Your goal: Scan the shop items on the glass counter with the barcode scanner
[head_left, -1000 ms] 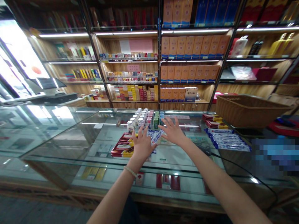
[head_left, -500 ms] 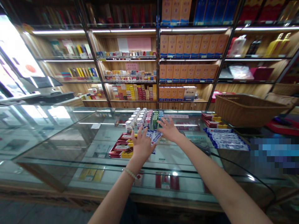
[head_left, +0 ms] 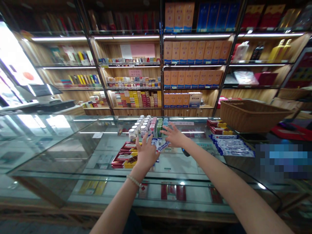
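My left hand, a beaded bracelet on its wrist, is over blue-and-white packets on the glass counter, fingers spread. My right hand is across from it, also with spread fingers. One narrow blue-and-white packet lies slanted between the hands, its right end against my right hand's lower side; my hand partly hides that contact. Left of my left hand are red-and-yellow packets in stacked rows. Just beyond are white-capped jars, with pink and green containers beside them.
A brown woven basket stands on the counter's right side. Near it are more red-and-yellow packets and a row of blue-and-white packets. A black cable runs across the right. Stocked shelves line the back wall.
The narrow packet between my hands now appears more separate from the others and slants up to the right. Both hands keep nearly the same places; the view has shifted slightly.
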Action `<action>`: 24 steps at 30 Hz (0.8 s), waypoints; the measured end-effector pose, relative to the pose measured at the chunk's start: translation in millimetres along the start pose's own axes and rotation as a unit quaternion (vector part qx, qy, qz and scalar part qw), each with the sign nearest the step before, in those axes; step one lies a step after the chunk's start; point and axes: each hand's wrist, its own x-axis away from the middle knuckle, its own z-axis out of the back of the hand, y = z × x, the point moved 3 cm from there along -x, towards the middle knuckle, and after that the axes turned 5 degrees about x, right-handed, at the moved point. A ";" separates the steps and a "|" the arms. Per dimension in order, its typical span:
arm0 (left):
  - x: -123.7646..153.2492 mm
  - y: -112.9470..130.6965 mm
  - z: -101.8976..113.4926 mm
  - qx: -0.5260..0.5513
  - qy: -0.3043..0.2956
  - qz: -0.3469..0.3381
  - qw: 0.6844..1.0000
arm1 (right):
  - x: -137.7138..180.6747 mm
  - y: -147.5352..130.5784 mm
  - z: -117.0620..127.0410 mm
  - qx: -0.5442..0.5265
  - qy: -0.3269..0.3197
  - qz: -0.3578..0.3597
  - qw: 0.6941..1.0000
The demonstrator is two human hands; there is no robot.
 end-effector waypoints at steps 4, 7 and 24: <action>-3.2 -1.1 0.9 -0.003 0.007 -0.010 1.000 | 0.5 0.9 7.4 -0.004 -0.017 0.025 1.000; -5.2 -3.9 1.8 -0.010 0.011 -0.015 1.000 | 0.5 1.1 11.9 -0.012 -0.020 0.033 0.999; -30.7 -7.4 31.7 -0.022 0.095 -0.026 0.995 | 28.5 22.3 52.5 0.034 0.154 -0.108 0.982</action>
